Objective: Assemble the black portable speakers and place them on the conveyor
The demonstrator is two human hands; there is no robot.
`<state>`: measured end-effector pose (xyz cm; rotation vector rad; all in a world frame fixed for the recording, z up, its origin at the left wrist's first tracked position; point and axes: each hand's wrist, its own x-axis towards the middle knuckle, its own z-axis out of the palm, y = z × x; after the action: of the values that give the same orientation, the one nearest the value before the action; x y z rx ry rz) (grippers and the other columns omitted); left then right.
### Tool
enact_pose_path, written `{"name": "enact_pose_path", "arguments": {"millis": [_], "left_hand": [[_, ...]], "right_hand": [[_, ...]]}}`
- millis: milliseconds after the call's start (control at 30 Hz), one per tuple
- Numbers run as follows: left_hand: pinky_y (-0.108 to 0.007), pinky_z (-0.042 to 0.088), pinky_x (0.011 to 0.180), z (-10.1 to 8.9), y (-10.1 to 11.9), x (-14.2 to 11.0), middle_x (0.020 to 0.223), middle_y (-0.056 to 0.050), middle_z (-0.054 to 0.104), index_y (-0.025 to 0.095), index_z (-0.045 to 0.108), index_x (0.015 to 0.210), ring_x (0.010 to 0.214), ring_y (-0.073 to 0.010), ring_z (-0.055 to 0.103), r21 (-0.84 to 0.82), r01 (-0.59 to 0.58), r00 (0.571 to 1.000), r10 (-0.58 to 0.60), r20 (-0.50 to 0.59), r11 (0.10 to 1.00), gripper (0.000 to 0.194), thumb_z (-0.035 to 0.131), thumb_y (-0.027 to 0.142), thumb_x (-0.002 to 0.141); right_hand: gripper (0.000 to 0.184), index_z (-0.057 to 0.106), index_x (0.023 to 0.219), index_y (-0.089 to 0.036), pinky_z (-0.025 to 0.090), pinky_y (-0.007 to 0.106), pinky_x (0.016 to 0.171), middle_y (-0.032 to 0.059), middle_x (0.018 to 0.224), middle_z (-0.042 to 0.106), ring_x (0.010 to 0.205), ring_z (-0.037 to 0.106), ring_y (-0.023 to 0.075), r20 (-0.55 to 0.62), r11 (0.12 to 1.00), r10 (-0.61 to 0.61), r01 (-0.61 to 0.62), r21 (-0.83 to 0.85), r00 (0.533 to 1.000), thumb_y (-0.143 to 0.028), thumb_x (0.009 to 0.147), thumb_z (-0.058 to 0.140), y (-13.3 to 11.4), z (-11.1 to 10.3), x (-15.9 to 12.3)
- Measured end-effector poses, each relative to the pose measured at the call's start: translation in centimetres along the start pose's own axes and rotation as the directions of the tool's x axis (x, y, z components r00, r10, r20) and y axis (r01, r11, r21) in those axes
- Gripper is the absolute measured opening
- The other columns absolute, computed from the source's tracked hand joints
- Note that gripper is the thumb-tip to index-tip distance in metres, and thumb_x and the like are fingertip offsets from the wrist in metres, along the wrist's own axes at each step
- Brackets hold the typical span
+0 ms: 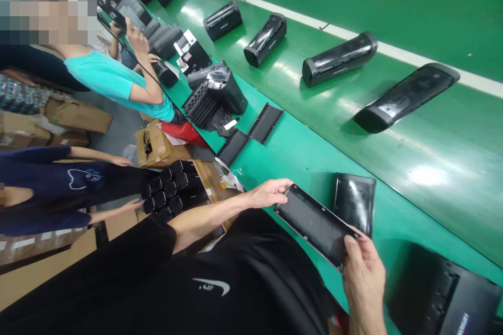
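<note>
I hold a flat black plastic panel (314,222) between both hands over the near edge of the green workbench (298,162). My left hand (269,193) pinches its left end. My right hand (363,269) grips its right end with the thumb on top. Just behind the panel stands a black speaker housing (356,201) with a mesh face. A larger black housing (444,293) lies at the lower right.
Several black speaker bodies (340,57) ride the green conveyor belt (393,131) beyond. Two flat panels (251,133) and a stacked housing (214,97) lie on the bench ahead. Other people sit at the left, beside cardboard boxes (157,144) and a tray of black cylinders (168,188).
</note>
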<state>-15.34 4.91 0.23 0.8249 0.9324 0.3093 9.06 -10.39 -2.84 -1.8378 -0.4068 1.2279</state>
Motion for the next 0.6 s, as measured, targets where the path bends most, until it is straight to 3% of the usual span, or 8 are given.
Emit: {"name": "enact_pose_path", "arguments": {"millis": [100,267,600], "left_hand": [[-0.023,0.028,0.058,0.0,0.14,0.01,0.069,0.007,0.058,0.013,0.062,0.114,0.059,-0.0076,0.048,-0.001,0.023,1.0,-0.023,-0.015,1.0,0.044,0.069,0.023,0.071],[-0.023,0.03,0.06,0.02,0.21,0.11,0.068,0.007,0.057,0.014,0.064,0.112,0.061,-0.0083,0.048,0.031,0.038,0.998,-0.037,-0.044,0.999,0.041,0.069,0.022,0.073],[-0.025,0.029,0.061,-0.38,-0.59,0.4,0.07,0.007,0.056,0.014,0.064,0.116,0.061,-0.0089,0.045,0.068,0.024,0.999,-0.021,-0.043,0.997,0.042,0.067,0.025,0.075]], "right_hand": [[0.052,0.071,0.111,-0.021,0.054,0.033,0.066,0.0011,0.085,0.068,0.075,0.064,0.0217,-0.024,0.999,0.049,-0.049,0.002,0.999,-0.061,0.08,0.077,-0.2,0.12,-0.05],[0.05,0.072,0.112,-0.021,0.053,0.032,0.064,0.0004,0.083,0.066,0.073,0.062,0.0211,-0.006,0.998,0.03,-0.03,-0.046,1.0,-0.061,0.081,0.076,-0.2,-0.02,-0.01],[0.05,0.071,0.113,-0.022,0.051,0.03,0.065,0.0024,0.094,0.071,0.075,0.062,0.0202,0.004,0.999,0.05,-0.05,-0.021,0.999,-0.061,0.082,0.077,0.3,-0.1,0.14]]}}
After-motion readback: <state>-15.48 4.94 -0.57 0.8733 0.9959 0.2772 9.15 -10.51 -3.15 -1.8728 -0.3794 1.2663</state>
